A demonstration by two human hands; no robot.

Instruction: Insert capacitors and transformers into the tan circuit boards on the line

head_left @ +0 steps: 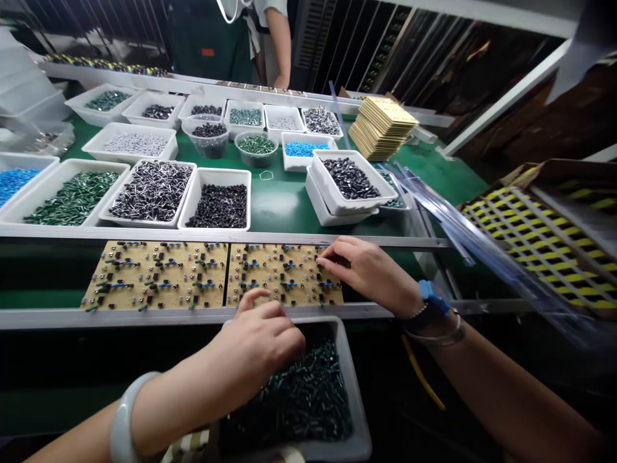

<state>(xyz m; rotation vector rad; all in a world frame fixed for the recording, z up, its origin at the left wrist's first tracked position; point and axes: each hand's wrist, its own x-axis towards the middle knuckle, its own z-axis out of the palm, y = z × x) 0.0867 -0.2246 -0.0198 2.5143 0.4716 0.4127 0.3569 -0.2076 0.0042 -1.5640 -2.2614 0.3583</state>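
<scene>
Two tan circuit boards, a left one [159, 273] and a right one [270, 273], lie side by side between metal rails, dotted with small black, blue and green parts. My right hand [361, 267] is over the right board's right end, thumb and forefinger pinched; anything between the fingertips is too small to name. Over the near rail and the upper left of a white bin [354, 392] of dark green parts is my left hand [270, 331]. Its fingers are curled, with the fingertips partly hidden, and what they hold cannot be made out.
White trays [214, 199] of black, green, blue and grey parts cover the green bench. Tan boards form a stack [383, 125] at the back. Clear plastic tubes [434, 209] and a yellow-black striped box [544, 244] are at right. Across the bench stands a person [216, 45].
</scene>
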